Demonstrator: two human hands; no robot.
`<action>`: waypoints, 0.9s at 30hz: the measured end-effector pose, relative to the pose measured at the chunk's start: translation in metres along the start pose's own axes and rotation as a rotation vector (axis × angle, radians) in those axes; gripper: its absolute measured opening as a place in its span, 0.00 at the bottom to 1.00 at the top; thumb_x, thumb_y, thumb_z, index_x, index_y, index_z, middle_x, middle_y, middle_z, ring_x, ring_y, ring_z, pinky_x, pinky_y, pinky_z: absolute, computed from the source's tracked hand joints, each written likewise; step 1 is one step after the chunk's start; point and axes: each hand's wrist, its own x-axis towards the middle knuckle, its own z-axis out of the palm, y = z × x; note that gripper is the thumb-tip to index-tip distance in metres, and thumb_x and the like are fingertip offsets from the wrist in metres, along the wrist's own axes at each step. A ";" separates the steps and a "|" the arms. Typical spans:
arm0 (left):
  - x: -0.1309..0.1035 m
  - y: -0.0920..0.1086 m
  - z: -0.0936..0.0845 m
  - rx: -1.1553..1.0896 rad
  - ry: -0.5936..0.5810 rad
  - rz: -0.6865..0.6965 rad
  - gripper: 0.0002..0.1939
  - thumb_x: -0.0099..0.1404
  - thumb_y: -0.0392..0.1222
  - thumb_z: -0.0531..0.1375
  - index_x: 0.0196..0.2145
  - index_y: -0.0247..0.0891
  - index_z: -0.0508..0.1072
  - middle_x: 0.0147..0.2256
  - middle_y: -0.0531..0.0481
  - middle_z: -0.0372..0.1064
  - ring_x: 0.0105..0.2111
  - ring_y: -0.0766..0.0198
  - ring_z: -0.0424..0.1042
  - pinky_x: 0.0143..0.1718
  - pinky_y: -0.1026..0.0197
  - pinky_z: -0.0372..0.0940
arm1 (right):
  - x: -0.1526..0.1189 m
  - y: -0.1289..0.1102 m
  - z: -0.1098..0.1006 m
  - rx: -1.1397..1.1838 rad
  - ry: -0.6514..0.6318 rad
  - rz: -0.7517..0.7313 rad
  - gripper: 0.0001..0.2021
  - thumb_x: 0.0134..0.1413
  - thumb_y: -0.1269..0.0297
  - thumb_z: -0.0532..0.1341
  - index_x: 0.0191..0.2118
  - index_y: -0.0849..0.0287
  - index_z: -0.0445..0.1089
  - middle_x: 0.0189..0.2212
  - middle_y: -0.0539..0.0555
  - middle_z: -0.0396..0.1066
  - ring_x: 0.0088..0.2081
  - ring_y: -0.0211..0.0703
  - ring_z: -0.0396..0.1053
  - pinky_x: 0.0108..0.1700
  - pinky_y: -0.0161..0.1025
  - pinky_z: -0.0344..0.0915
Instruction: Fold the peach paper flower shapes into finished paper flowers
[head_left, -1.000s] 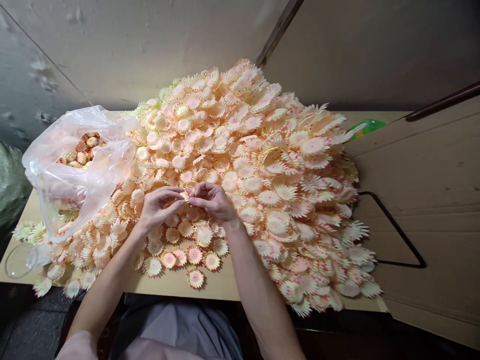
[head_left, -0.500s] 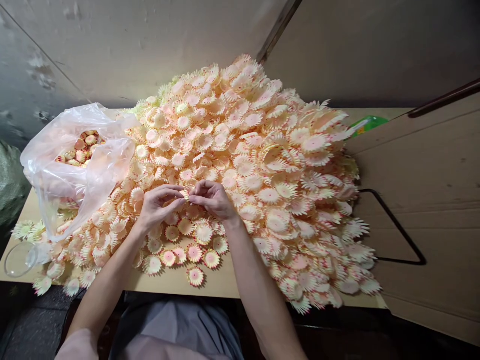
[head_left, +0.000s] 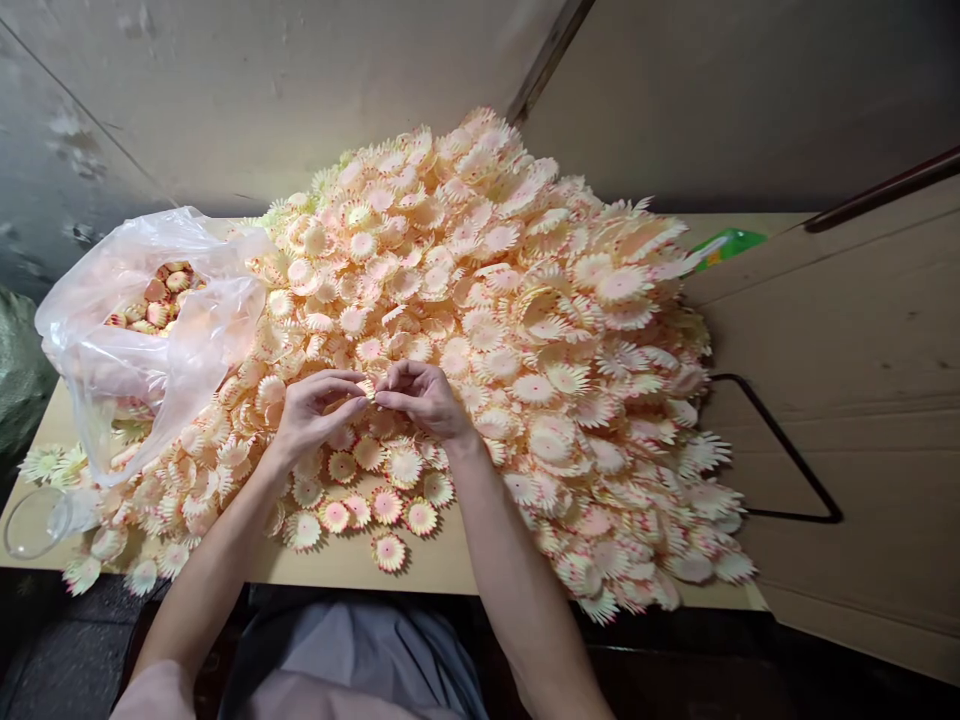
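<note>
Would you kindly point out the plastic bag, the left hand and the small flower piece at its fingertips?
Plastic bag [head_left: 135, 352]: head view, on its side below the opening.
Left hand [head_left: 309, 412]: head view, on the middle of the hand.
Flower piece [head_left: 368, 388]: head view, on its visible petals.

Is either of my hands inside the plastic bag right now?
No, the left hand and right hand meet at a small petal piece, to the right of the plastic bag.

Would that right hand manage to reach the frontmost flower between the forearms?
Probably yes: the frontmost flower lies uncovered on the table, though the right hand seems to be pinching a small piece.
</note>
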 end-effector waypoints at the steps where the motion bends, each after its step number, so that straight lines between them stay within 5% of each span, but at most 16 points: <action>1: 0.000 0.000 0.000 0.001 0.001 0.002 0.07 0.60 0.41 0.68 0.34 0.35 0.81 0.42 0.40 0.78 0.40 0.61 0.78 0.39 0.63 0.74 | 0.000 0.000 0.000 -0.001 0.001 0.002 0.15 0.36 0.64 0.77 0.26 0.57 0.70 0.28 0.48 0.78 0.30 0.36 0.73 0.38 0.35 0.71; 27: 0.001 0.002 0.000 0.018 -0.016 0.048 0.06 0.61 0.41 0.68 0.33 0.35 0.81 0.41 0.40 0.79 0.39 0.61 0.78 0.39 0.62 0.74 | 0.000 0.001 -0.002 -0.057 0.004 0.003 0.16 0.38 0.62 0.76 0.25 0.57 0.68 0.28 0.48 0.77 0.29 0.36 0.72 0.37 0.36 0.70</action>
